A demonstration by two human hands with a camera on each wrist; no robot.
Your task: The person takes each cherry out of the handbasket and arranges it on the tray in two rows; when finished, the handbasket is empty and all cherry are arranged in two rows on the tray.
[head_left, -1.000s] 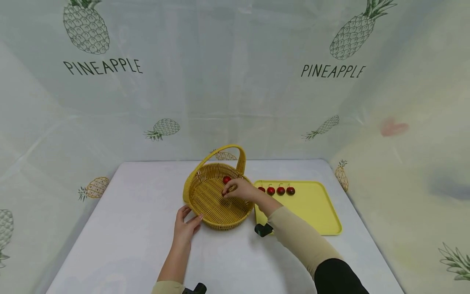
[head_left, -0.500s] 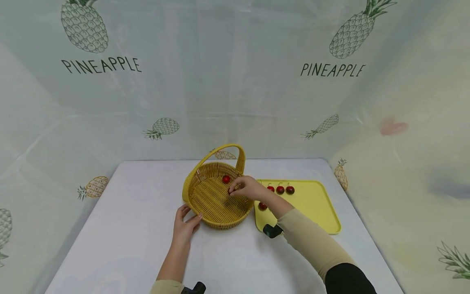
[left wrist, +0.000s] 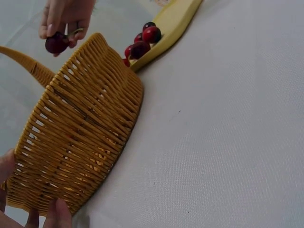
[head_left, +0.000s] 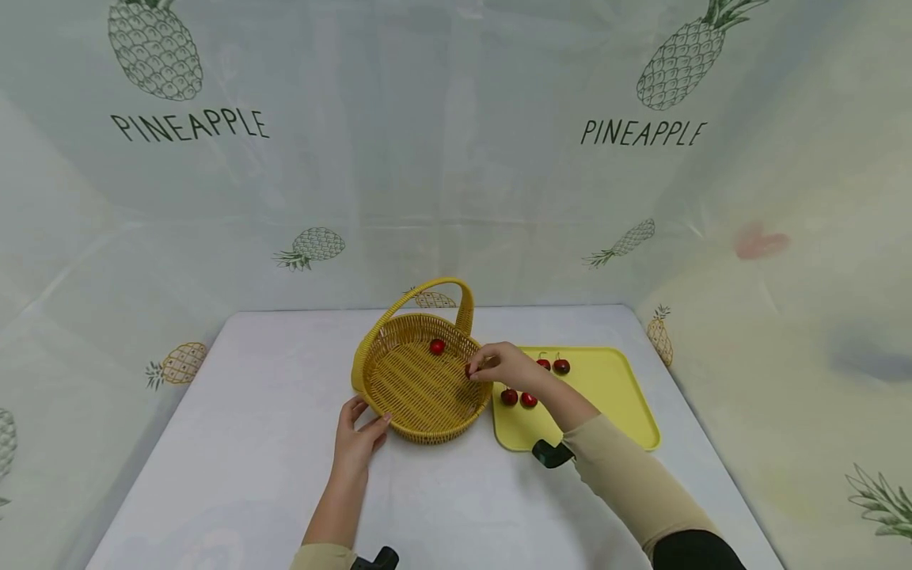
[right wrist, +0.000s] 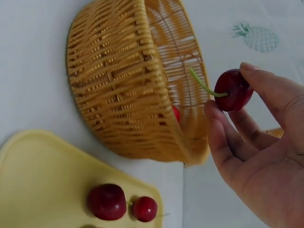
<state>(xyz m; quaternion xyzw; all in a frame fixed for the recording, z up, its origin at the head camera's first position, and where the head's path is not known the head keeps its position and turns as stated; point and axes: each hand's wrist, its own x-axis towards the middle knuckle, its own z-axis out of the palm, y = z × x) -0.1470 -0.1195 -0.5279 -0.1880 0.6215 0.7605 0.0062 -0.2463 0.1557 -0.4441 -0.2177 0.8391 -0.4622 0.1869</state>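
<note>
A yellow wicker basket (head_left: pixel 420 388) with a handle stands mid-table, and one red cherry (head_left: pixel 437 346) lies inside at the back. My right hand (head_left: pixel 499 366) hovers over the basket's right rim and pinches a red cherry (right wrist: pixel 232 90) by thumb and fingers, its green stem pointing at the basket (right wrist: pixel 137 80). The left wrist view shows that same cherry (left wrist: pixel 56 43) above the rim. My left hand (head_left: pixel 359 435) rests on the table with its fingers (left wrist: pixel 57 216) against the basket's near-left wall. Several cherries (head_left: pixel 528 400) lie on the yellow tray (head_left: pixel 606 404).
The tray sits just right of the basket, almost touching it. Two of its cherries (right wrist: pixel 107 202) lie near its left edge, two more (head_left: pixel 561 366) at its back. White cloth covers the table (head_left: pixel 249 443). Pineapple-print curtains close off the back and both sides.
My right hand has moved right with the cherry, from inside the basket to above its right rim. The arm's shift uncovered two cherries near the tray's left edge. The left hand stayed put.
</note>
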